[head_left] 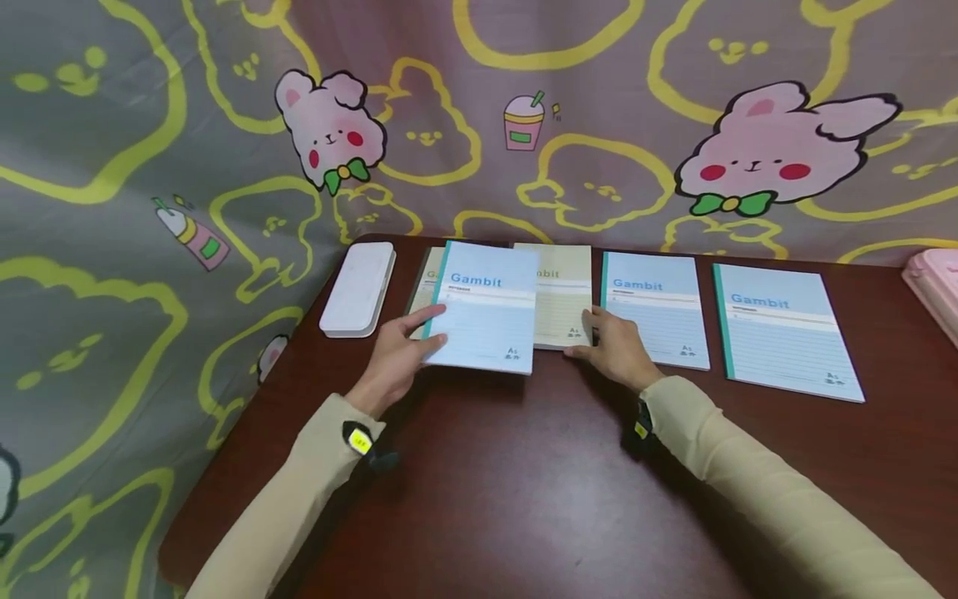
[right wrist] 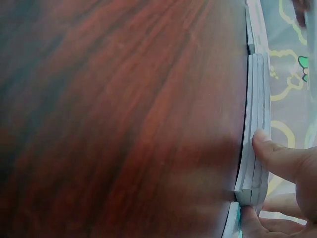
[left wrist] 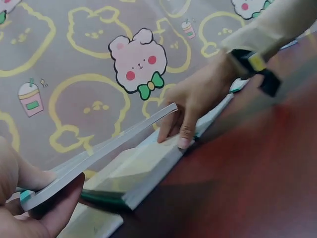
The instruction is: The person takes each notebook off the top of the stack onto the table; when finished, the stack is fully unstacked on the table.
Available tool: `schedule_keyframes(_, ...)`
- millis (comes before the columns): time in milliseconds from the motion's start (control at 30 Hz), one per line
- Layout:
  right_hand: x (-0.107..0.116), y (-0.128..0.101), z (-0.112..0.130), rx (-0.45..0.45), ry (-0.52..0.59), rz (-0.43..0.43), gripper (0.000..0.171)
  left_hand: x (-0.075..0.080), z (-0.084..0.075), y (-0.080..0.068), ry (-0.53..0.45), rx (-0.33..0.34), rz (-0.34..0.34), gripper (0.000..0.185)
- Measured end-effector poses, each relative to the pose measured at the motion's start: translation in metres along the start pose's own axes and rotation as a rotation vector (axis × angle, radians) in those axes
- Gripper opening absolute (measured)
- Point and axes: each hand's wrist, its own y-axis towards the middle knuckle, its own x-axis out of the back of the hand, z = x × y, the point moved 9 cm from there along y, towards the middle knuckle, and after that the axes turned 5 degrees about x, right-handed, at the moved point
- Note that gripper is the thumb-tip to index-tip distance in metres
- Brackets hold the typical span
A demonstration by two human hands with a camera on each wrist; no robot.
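a dark reddish-brown wooden table [head_left: 524, 499] with a rounded corner stood against a grey-mauve cloth backdrop [head_left: 112, 208] that draped down past its left edge. the cloth was printed with yellow bear outlines, pink bunnies [head_left: 771, 154] with green bows and small drink cups [head_left: 522, 121]. soft, even light left a dull sheen on the wood

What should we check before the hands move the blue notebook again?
1. Left hand holds the lifted blue notebook: ok.
2. Right hand rests on the beige notebook: ok.
3. Lifted notebook is off the one under it, as the left wrist view shows: ok.
4. Two other blue notebooks lie flat, apart: ok.
5. White case sits away from the hands: ok.
6. How many notebooks the right fingers touch: cannot tell.
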Motion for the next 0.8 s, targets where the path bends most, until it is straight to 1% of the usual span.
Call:
schedule_keyframes(100,0.001,0.000,0.000,0.004,0.005,-0.004,0.042,0.020,0.010,-0.028,0.031,0.001,0.003,0.048)
schedule_keyframes(200,0.001,-0.001,0.000,0.011,0.009,-0.002,0.040,0.037,0.021,-0.053,0.064,-0.001,0.002,0.048)
schedule_keyframes(300,0.000,-0.001,0.001,0.012,0.016,0.001,0.046,0.050,0.030,-0.073,0.083,-0.004,0.009,0.049)
schedule_keyframes(367,0.000,-0.001,0.000,0.009,0.015,0.004,0.044,0.056,0.036,-0.084,0.087,-0.002,0.016,0.049)
schedule_keyframes(433,0.000,-0.001,0.000,0.006,0.020,0.005,0.044,0.061,0.042,-0.093,0.099,0.000,0.023,0.050)
schedule_keyframes(533,-0.001,-0.001,-0.001,0.007,0.019,0.007,0.036,0.067,0.052,-0.103,0.108,0.020,0.021,0.052)
schedule_keyframes(600,-0.001,-0.001,-0.001,0.008,0.019,0.006,0.033,0.072,0.058,-0.107,0.106,0.047,0.007,0.051)
schedule_keyframes(700,-0.001,-0.001,-0.002,0.005,0.018,0.008,0.033,0.077,0.068,-0.111,0.100,0.085,-0.015,0.051)
schedule_keyframes(800,-0.002,-0.001,-0.002,-0.003,0.024,0.016,0.040,0.079,0.075,-0.114,0.094,0.104,-0.025,0.050)
